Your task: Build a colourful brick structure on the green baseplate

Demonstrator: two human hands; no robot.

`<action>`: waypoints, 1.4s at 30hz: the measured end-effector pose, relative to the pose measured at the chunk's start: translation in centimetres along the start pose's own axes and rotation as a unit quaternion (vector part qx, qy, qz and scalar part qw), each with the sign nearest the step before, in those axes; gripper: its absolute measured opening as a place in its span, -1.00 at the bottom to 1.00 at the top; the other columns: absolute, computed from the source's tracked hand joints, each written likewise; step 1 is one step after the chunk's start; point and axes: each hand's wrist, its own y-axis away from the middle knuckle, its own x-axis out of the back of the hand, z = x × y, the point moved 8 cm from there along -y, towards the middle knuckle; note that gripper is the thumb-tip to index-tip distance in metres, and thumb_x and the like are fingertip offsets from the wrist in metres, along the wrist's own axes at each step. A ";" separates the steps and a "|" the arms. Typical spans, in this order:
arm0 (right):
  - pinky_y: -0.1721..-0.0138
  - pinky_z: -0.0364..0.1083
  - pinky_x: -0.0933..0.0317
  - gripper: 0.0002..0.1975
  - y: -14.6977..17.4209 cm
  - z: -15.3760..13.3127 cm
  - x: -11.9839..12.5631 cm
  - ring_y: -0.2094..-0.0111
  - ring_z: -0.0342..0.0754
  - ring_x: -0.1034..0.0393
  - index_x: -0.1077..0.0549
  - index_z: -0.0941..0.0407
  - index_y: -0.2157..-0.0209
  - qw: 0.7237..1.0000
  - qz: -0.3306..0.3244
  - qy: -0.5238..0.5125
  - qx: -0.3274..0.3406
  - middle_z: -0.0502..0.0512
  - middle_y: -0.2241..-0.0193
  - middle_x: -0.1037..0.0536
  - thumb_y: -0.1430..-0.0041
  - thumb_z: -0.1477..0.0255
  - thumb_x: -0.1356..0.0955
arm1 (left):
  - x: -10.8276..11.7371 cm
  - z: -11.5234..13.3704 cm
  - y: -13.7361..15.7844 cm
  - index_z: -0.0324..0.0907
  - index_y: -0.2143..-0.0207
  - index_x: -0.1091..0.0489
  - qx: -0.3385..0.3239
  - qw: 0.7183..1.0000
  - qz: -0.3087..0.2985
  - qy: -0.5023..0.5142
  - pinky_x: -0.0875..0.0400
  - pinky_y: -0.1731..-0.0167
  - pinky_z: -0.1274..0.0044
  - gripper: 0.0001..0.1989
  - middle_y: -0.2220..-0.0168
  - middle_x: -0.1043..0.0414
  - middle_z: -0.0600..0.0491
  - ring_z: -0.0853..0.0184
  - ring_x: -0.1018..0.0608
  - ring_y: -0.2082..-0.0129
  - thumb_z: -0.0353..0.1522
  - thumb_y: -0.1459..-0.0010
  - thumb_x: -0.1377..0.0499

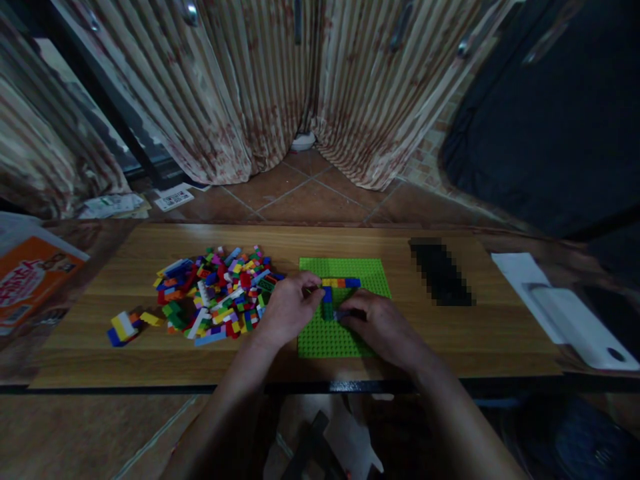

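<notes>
A green studded baseplate (320, 343) lies on the table before me. Across its upper part runs a row of building bricks (345, 283), yellow, orange and blue. Below the row's left end, a blue brick (327, 294) and a dark green brick (327, 311) form a column. My left hand (287, 310) is closed at the column's left, with a bit of yellow brick showing at its pinched fingertips. From the right, my right hand (373, 320) pinches a small pale grey brick (339, 315) beside the green one. Its fingers partly cover that brick.
A heap of loose mixed bricks (225, 293) spreads left of the baseplate, with a small joined cluster (123, 329) farther left. A pixelated dark object (443, 273) lies on the right. An orange-and-white box (35, 273) and a white case (585, 327) flank the wooden table (425, 353).
</notes>
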 end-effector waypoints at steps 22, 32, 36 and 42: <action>0.27 -0.10 -0.22 -0.83 -0.6 1.0 -0.2 0.35 -0.09 -0.41 -0.60 0.03 0.42 0.999 0.017 -0.018 -0.024 -0.01 0.42 -0.54 -0.02 0.59 -0.40 | -2.5 -1.5 0.0 -0.12 0.49 -0.33 0.120 0.989 -0.013 -0.085 -0.21 0.54 0.55 -0.70 0.59 -0.38 0.19 0.34 -0.45 0.56 -0.47 0.29 -0.38; 0.23 -0.09 -0.24 -0.81 -0.2 0.8 -0.4 0.31 -0.10 -0.42 -0.60 0.06 0.40 0.999 0.017 -0.031 -0.021 0.01 0.38 -0.53 -0.06 0.61 -0.38 | -2.6 -1.6 -0.3 -0.11 0.51 -0.28 0.125 0.987 -0.038 -0.090 -0.19 0.54 0.54 -0.69 0.59 -0.37 0.17 0.31 -0.46 0.54 -0.45 0.30 -0.36; 0.20 -0.09 -0.25 -0.84 0.1 1.1 -0.6 0.30 -0.10 -0.42 -0.59 0.06 0.39 0.998 0.026 -0.057 -0.018 0.03 0.36 -0.53 -0.08 0.58 -0.37 | -2.9 -1.8 0.0 -0.14 0.43 -0.30 0.121 0.985 -0.063 -0.102 -0.22 0.52 0.57 -0.72 0.53 -0.39 0.18 0.36 -0.47 0.51 -0.39 0.21 -0.34; 0.23 -0.06 -0.29 -0.82 -0.1 3.0 0.7 0.32 -0.06 -0.45 -0.57 0.07 0.25 0.990 0.046 -0.115 -0.062 0.05 0.33 -0.58 -0.08 0.41 -0.38 | -3.1 -2.3 0.0 -0.16 0.37 -0.34 0.116 0.987 -0.081 -0.070 -0.27 0.49 0.59 -0.80 0.52 -0.42 0.18 0.38 -0.49 0.48 -0.35 0.08 -0.28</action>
